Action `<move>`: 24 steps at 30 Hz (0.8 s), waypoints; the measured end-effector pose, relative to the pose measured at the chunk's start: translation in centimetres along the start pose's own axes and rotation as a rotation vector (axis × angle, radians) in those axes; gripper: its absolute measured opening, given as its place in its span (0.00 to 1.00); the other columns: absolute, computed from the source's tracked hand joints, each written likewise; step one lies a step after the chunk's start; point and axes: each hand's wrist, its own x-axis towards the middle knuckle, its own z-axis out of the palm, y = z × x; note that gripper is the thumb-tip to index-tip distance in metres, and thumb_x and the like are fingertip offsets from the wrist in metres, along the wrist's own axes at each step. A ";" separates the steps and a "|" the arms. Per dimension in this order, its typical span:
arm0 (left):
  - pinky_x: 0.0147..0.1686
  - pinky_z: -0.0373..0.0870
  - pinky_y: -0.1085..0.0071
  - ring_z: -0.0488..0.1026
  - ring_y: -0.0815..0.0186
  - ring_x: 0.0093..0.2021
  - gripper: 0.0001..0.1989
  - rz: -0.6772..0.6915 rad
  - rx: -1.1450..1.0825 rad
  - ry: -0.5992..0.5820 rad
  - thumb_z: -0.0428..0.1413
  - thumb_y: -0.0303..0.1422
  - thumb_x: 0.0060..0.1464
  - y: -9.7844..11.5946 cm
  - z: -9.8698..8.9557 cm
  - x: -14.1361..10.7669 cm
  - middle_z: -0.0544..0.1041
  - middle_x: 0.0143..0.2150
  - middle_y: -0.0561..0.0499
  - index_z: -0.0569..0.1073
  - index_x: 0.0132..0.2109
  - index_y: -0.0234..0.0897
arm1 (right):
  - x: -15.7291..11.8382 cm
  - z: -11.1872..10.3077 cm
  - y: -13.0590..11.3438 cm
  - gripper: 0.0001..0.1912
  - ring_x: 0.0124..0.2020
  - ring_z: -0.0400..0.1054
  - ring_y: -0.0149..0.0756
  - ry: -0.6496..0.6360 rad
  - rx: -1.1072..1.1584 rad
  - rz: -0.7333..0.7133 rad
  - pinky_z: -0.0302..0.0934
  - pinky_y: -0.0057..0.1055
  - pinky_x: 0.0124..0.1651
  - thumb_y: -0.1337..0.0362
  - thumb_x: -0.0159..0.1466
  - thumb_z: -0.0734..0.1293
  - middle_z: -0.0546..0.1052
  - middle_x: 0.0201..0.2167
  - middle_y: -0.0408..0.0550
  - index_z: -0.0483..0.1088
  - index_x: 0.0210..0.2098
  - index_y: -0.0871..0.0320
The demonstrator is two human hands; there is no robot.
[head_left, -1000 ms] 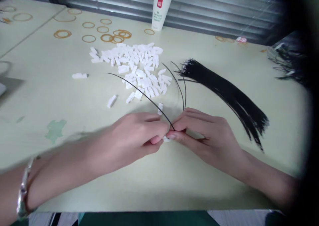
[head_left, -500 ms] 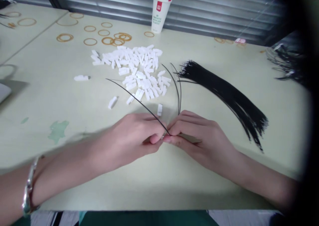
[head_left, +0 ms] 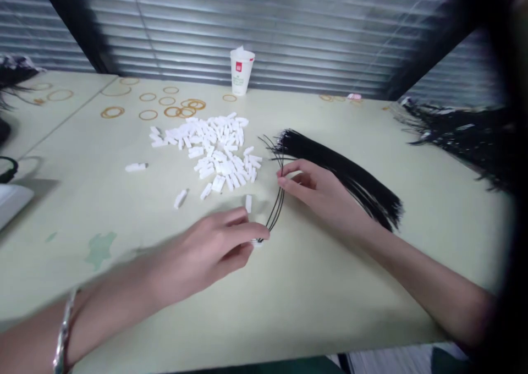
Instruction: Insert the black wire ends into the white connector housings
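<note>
Right hand (head_left: 315,191) shifted away from left hand (head_left: 218,243), now pinching black wires (head_left: 275,212); left grips white connector (head_left: 257,243) at wires' near end. Likely step: gathering wires; next calls for steady left pinch.

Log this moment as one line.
right grip: pinching black wires; left grip: holding white block at wires' near ends; white pieces: piled beyond left grip; black bundle: beyond right grip

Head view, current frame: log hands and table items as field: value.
Left hand: holds a white piece, partly hidden
Right hand: pinches thin black wires leading from that piece
Loose white pieces: heaped beyond left hand, a few apart
Black wire bundle: on table, partly behind right hand
Paper cup: upright near the blinds
Tan bands: most left of the cup
</note>
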 end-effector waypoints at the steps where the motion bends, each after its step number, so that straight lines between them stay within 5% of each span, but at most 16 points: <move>1: 0.29 0.58 0.77 0.63 0.74 0.30 0.13 0.005 -0.001 -0.007 0.46 0.24 0.59 0.0 0.0 0.0 0.63 0.35 0.54 0.66 0.48 0.43 | 0.3 -0.7 0.4 0.14 0.31 0.65 0.29 0.027 -0.071 -0.027 0.58 0.27 0.31 0.53 0.63 0.59 0.72 0.39 0.44 0.65 0.44 0.54; 4: 0.30 0.60 0.77 0.65 0.73 0.32 0.15 0.003 -0.018 0.001 0.45 0.25 0.59 -0.1 0.2 0.0 0.64 0.37 0.52 0.67 0.51 0.43 | 0.9 -3.2 2.0 0.13 0.34 0.66 0.33 0.080 -0.527 -0.050 0.58 0.30 0.34 0.56 0.64 0.58 0.72 0.41 0.48 0.66 0.42 0.55; 8: 0.32 0.63 0.76 0.66 0.71 0.34 0.14 0.016 -0.014 0.047 0.45 0.26 0.59 -0.3 0.5 0.1 0.66 0.38 0.50 0.68 0.50 0.40 | 1.2 -5.6 4.3 0.07 0.25 0.62 0.36 0.053 -0.907 0.063 0.49 0.32 0.26 0.64 0.60 0.60 0.72 0.28 0.51 0.66 0.28 0.59; 17: 0.33 0.67 0.74 0.67 0.71 0.33 0.20 -0.015 -0.067 0.152 0.47 0.24 0.56 -0.7 1.1 -0.1 0.69 0.37 0.51 0.61 0.55 0.42 | 1.8 -5.8 5.5 0.05 0.20 0.56 0.32 0.110 -0.816 0.075 0.43 0.31 0.25 0.70 0.55 0.59 0.68 0.20 0.48 0.64 0.23 0.59; 24: 0.34 0.67 0.73 0.67 0.71 0.33 0.21 -0.038 -0.081 0.218 0.49 0.23 0.55 -1.2 1.3 0.2 0.69 0.37 0.52 0.60 0.55 0.42 | 2.2 -7.7 4.4 0.12 0.26 0.62 0.35 0.300 -0.373 0.005 0.53 0.33 0.32 0.64 0.59 0.60 0.72 0.26 0.46 0.69 0.41 0.55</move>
